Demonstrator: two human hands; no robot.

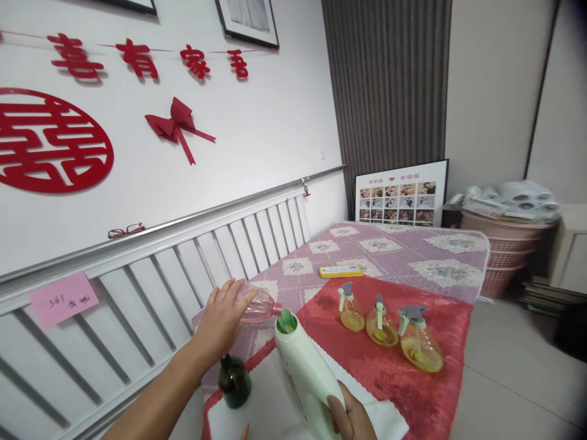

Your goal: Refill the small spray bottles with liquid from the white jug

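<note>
My left hand is wrapped round a clear pink plastic bottle, held tilted on its side with its neck pointing right. The bottle's mouth meets the green spout of a tall white container. My right hand grips that white container near its base, at the bottom of the view, and holds it leaning towards the pink bottle. A dark green pump bottle stands just below my left hand on a white cloth.
Three small spray bottles of yellow liquid stand on a red cloth. A yellow flat box lies on the purple quilted bedcover. White headboard rails run along the left; pink baskets stand at the right.
</note>
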